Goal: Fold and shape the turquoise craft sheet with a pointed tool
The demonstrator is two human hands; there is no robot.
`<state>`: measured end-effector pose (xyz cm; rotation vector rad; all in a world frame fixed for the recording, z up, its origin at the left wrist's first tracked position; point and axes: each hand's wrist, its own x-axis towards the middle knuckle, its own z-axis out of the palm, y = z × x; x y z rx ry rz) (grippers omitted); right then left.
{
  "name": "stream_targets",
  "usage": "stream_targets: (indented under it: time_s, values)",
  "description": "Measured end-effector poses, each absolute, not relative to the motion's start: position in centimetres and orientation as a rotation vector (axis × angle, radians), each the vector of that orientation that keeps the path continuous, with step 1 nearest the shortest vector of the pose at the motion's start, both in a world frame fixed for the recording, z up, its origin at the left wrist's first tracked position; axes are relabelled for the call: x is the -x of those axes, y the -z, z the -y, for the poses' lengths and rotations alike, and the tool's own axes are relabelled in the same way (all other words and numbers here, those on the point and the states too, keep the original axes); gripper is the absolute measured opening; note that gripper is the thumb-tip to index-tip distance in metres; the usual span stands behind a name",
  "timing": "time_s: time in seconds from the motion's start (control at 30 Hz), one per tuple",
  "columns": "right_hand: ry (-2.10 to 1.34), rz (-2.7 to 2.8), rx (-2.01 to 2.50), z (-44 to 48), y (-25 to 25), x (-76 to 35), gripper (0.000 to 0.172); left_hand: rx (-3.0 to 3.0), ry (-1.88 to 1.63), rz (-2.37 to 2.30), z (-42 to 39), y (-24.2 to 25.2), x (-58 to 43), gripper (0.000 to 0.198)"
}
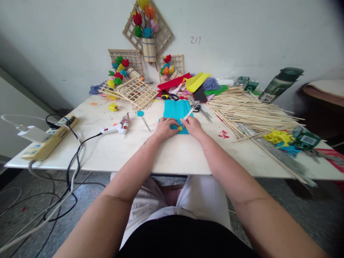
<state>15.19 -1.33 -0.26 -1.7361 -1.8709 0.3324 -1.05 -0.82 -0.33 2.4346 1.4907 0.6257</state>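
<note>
A bright blue sheet of paper (177,107) with fold lines lies flat in front of me on the table. My left hand (167,128) rests on its left lower part, the fingertips pressing a small yellow piece (180,128) down against it. Over the sheet's right side, my right hand (191,125) is closed around a slim white and silver pen-like tool (191,110). The tool stands tilted, its upper end pointing away to the right; its tip is hidden by the fingers. Black-handled scissors (197,107) lie just beyond the tool.
A white glue gun (115,128), a blue disc on a stem (140,113) and a power strip (51,138) are on the left. Many thin sticks (242,109) and wires (279,157) cover the right. Lattice panels (137,92) and coloured paper (197,82) sit behind.
</note>
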Motion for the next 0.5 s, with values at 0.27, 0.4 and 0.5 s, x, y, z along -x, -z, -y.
stream_targets:
  time_s: [0.27,0.4,0.5]
  values:
    - [-0.316,1.897,1.791,1.54,-0.12,-14.79,0.031,-2.428,-0.62,-1.492,0.75,0.32,1.02,0.027]
    - [-0.313,1.92,1.803,1.6,-0.27,-14.72,0.032,-2.418,-0.621,-1.492,0.77,0.27,1.03,0.026]
    - [-0.309,1.929,1.809,1.55,-0.24,-14.7,0.032,-2.407,-0.62,-1.49,0.69,0.34,1.05,0.026]
